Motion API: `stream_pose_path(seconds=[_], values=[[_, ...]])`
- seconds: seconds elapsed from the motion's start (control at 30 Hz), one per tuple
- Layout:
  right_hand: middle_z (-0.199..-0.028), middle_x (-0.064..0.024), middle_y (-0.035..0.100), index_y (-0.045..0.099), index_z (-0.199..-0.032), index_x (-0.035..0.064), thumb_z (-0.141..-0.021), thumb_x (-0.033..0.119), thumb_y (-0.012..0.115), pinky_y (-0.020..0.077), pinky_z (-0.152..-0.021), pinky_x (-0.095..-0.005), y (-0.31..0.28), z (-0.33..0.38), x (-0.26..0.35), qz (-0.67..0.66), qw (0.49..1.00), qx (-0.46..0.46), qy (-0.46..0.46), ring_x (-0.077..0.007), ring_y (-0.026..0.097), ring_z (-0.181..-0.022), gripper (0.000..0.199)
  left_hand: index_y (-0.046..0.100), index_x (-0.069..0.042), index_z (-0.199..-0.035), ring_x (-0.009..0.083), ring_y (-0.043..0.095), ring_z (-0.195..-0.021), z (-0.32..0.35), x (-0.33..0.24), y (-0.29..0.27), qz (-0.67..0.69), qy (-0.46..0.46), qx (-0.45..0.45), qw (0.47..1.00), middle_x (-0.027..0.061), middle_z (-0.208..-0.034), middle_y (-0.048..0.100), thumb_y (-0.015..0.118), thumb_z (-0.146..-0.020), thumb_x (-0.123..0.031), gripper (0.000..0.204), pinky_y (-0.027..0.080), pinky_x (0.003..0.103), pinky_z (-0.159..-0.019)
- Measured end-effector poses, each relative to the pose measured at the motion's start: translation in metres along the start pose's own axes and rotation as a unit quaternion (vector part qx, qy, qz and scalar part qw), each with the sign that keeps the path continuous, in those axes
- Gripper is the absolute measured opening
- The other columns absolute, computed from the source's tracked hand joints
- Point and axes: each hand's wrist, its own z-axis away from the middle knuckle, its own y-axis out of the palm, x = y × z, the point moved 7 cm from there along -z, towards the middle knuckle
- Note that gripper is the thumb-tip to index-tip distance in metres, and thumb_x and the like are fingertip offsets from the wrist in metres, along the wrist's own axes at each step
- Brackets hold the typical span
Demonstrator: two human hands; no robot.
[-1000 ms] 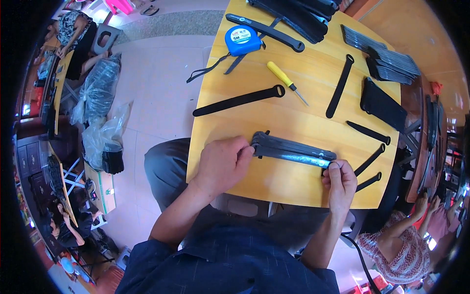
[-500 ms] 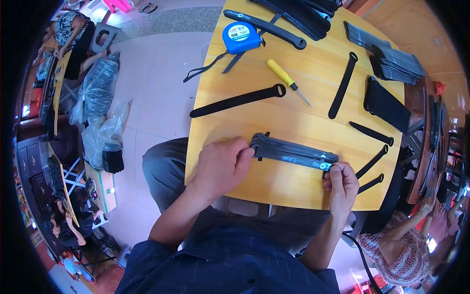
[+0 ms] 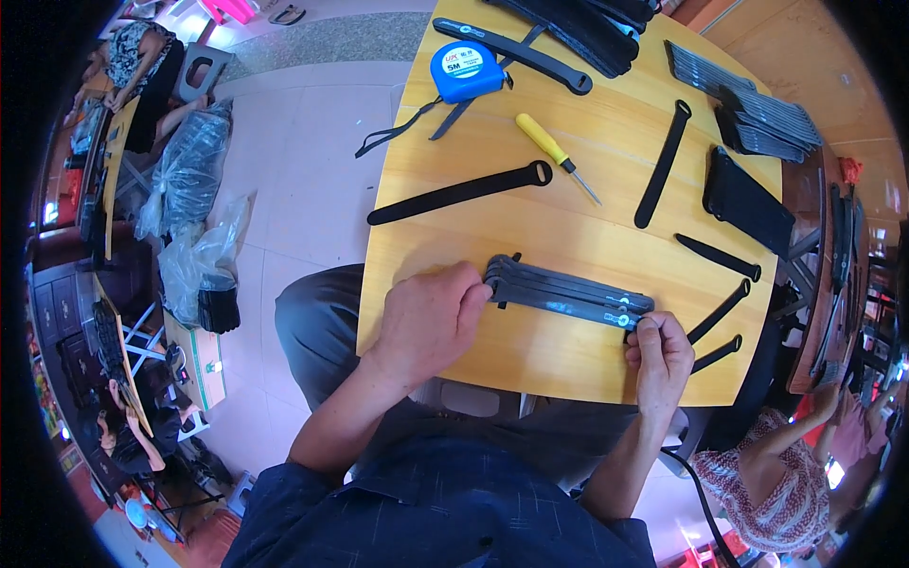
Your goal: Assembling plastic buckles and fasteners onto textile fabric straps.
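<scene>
A small stack of black straps (image 3: pixel 568 287) lies along the near part of the yellow wooden table (image 3: pixel 578 364). Its layers are fanned slightly, with pale printed marks at the right end. My left hand (image 3: pixel 428 317) is closed, thumb and finger pinching the stack's left end. At the other end, my right hand (image 3: pixel 660 358) grips the nearest strap between thumb and fingertips. A thin dark strip sticks out crosswise under the stack's left end. Single black straps with slotted ends lie around, such as a long strap (image 3: pixel 464 193) beyond my left hand.
Farther off are a yellow-handled screwdriver (image 3: pixel 546 142), a blue tape measure (image 3: pixel 467 72) and a strap (image 3: pixel 663 166). Black strap bundles (image 3: pixel 748 204) line the right side. Plastic-wrapped bags (image 3: pixel 194 170) rest on the floor at left. A co-worker in a patterned top (image 3: pixel 772 483) sits at lower right.
My hands and the strap stack have hardly moved; the nearest strap's printed end sits slightly farther left. At lower right the co-worker's arm has shifted.
</scene>
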Motion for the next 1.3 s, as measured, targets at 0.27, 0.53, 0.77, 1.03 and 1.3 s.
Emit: stream_pose_path(seconds=[0.27,0.53,0.77,1.03,1.3], values=[[-0.072,0.0014,0.060,0.066,-0.092,0.0055,-0.102,0.017,0.061,0.0393,-0.052,-0.0181,-0.001,-0.001,-0.004,0.018,1.000,0.011,-0.015,-0.0028,0.051,-0.057,0.016,0.061,-0.003,-0.087,0.0405,0.064,-0.072,0.001,0.001,0.000,0.007,-0.005,0.007,1.000,0.0189,-0.075,0.063,0.063,-0.095,-0.019,0.017,0.048,0.047,-0.061],[-0.071,0.0015,0.060,0.067,-0.091,0.0055,-0.101,0.016,0.062,0.0393,-0.050,-0.0180,-0.003,-0.002,-0.007,0.003,1.000,0.009,-0.012,-0.0033,0.052,-0.056,0.016,0.063,-0.005,-0.082,0.0409,0.063,-0.066,-0.003,0.000,0.000,0.002,-0.001,-0.010,1.000,0.0181,-0.069,0.063,0.064,-0.092,-0.019,0.018,0.048,0.048,-0.059],[-0.070,0.0012,0.060,0.066,-0.089,0.0052,-0.101,0.015,0.061,0.0401,-0.050,-0.0189,0.001,-0.002,-0.002,0.039,0.999,0.002,-0.017,-0.0036,0.052,-0.056,0.016,0.063,-0.005,-0.079,0.0395,0.064,-0.064,-0.006,0.000,-0.001,-0.023,-0.013,-0.009,1.000,0.0170,-0.065,0.063,0.066,-0.090,-0.020,0.018,0.049,0.047,-0.058],[-0.068,0.0018,0.058,0.066,-0.086,0.0051,-0.101,0.016,0.060,0.0429,-0.051,-0.0192,0.002,-0.002,0.002,0.074,0.997,-0.011,-0.022,-0.0039,0.053,-0.056,0.019,0.065,-0.005,-0.079,0.0389,0.065,-0.065,-0.005,0.000,-0.002,-0.034,-0.004,-0.013,0.999,0.0164,-0.066,0.064,0.067,-0.089,-0.019,0.018,0.050,0.047,-0.060],[-0.067,0.0018,0.058,0.066,-0.085,0.0054,-0.100,0.018,0.061,0.0438,-0.051,-0.0198,0.003,-0.001,0.005,0.096,0.995,-0.025,-0.026,-0.0042,0.053,-0.055,0.020,0.066,-0.005,-0.080,0.0389,0.066,-0.069,-0.003,0.002,-0.002,-0.036,-0.013,-0.013,0.999,0.0165,-0.070,0.066,0.065,-0.090,-0.023,0.021,0.051,0.050,-0.065]])
